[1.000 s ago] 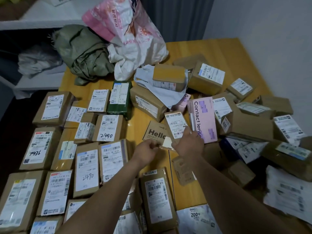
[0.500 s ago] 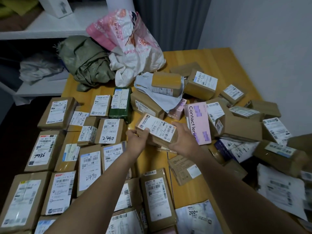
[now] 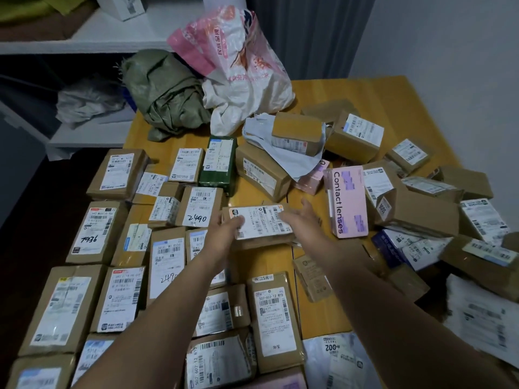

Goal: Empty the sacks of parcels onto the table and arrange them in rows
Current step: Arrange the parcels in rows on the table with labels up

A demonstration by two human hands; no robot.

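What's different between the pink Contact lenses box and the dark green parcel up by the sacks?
The Contact lenses box is pale pink with big printed words; the dark green parcel carries a white shipping label instead. The Contact lenses box sits in the jumbled heap on the right; the dark green parcel lies in line with the sorted rows. Both are oblong boxes, untouched: the left hand grips another, brown parcel.

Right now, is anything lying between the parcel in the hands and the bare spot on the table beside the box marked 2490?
Nothing visible does. The parcel, between the left hand and right hand, is right beside the box marked 2490, above bare table. What lies directly under it is hidden.
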